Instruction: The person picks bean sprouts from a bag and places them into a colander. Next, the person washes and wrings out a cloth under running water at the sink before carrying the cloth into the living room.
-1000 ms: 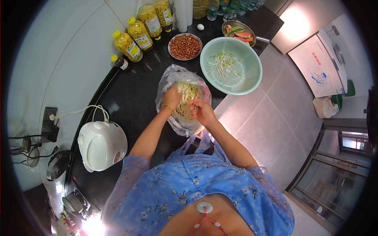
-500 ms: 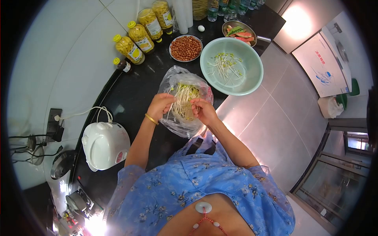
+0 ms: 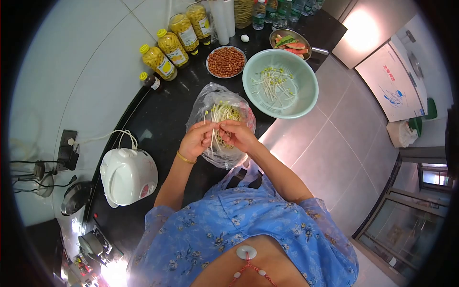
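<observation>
A clear plastic bag (image 3: 201,106) lies open on the black counter, with a heap of bean sprouts (image 3: 226,113) in it. Over the heap, my left hand (image 3: 197,138) is closed on a few sprouts, pale stems hanging below its fingers. Its fingertips meet those of my right hand (image 3: 237,135), which pinches at the same sprouts. What exactly lies between the right fingers is partly hidden. To the right of the bag stands a pale green plastic basin (image 3: 306,95) with a loose scatter of sprouts on its bottom.
Behind the bag sit a plate of peanuts (image 3: 225,62), an egg (image 3: 245,38) and a pan of watermelon rinds (image 3: 292,44). Yellow-capped jars (image 3: 171,48) line the wall, and water bottles (image 3: 283,12) stand at the back. A white rice cooker (image 3: 128,176) is at left.
My two hands have come together over the bag, the right moving left until the fingertips meet. The view has shifted slightly. The basin's sprouts look much the same.
</observation>
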`<state>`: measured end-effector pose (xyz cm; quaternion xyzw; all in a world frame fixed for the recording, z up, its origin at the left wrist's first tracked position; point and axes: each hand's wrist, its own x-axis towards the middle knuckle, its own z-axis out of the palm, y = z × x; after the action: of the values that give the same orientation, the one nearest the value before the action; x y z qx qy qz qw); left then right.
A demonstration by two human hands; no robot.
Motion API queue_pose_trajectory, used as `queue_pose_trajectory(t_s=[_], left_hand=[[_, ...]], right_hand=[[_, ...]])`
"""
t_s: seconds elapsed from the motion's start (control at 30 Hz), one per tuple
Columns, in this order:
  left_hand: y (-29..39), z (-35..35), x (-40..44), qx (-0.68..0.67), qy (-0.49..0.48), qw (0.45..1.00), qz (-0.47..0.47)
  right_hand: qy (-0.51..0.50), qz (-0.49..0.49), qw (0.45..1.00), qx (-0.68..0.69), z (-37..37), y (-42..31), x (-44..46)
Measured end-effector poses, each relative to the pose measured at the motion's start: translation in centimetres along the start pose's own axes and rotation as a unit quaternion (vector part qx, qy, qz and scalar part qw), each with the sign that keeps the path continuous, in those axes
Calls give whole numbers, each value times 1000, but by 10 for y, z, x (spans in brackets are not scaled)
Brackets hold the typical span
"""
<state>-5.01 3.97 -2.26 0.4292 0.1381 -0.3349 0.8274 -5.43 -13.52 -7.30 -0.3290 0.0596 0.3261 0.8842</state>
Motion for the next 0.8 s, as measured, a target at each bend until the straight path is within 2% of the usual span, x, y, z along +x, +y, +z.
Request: queue_pose_trajectory(t_s=[0.07, 0.17, 0.3, 0.47, 0.57, 0.63, 0.67, 0.73, 0.8], left_hand=[[5, 0, 1, -8, 8, 1000, 25], [11, 0, 5, 11, 37, 996, 79], [13, 1, 10, 44, 77, 986, 139], [11, 1, 13, 46, 72, 988, 132], [6, 1, 12, 48, 76, 985, 147], [0, 5, 10, 48, 82, 982, 164], [-5, 9, 9, 48, 91, 977, 186], [-9, 13, 8, 49, 100, 972, 208], [-10, 15, 8, 28, 133, 960, 246]], right_hand=[[-17, 0, 1000, -17, 5, -1, 0], [19, 14, 999, -28, 13, -2, -5], [-15, 35, 997, -72, 14, -6, -13], [-24, 28, 995, -89, 10, -7, -14], [8, 12, 990, -142, 5, -1, -9], [69, -33, 989, -125, -2, 3, -2], [69, -33, 989, -124, -6, 4, 2], [115, 36, 991, 54, -12, 2, 8], [118, 41, 990, 65, -15, 0, 5]])
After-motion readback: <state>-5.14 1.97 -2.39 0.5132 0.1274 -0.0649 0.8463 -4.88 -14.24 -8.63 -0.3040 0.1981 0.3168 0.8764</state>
